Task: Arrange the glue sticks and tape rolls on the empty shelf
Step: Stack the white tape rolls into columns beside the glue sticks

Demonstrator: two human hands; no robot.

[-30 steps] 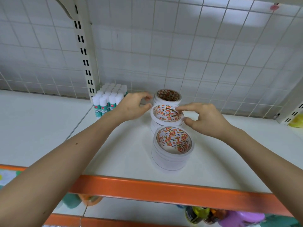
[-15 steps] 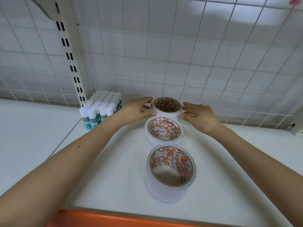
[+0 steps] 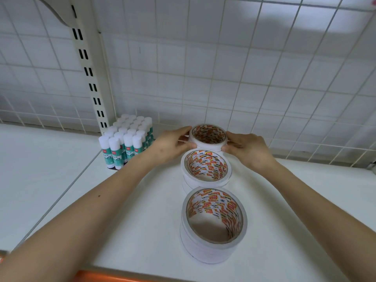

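A: Three tape stacks in a row on white shelf, wire grid behind?
B: Yep. Left hand, right hand gripping rear stack by sides. Glue sticks left. Core print unreadable.

Both bare forearms reach forward from the lower corners and converge. The left grip clasps the left side of the far roll, thumb on the near side and fingers curled round the back. The right grip mirrors it on the right side. Both wrists are straight, backs of the hands up.
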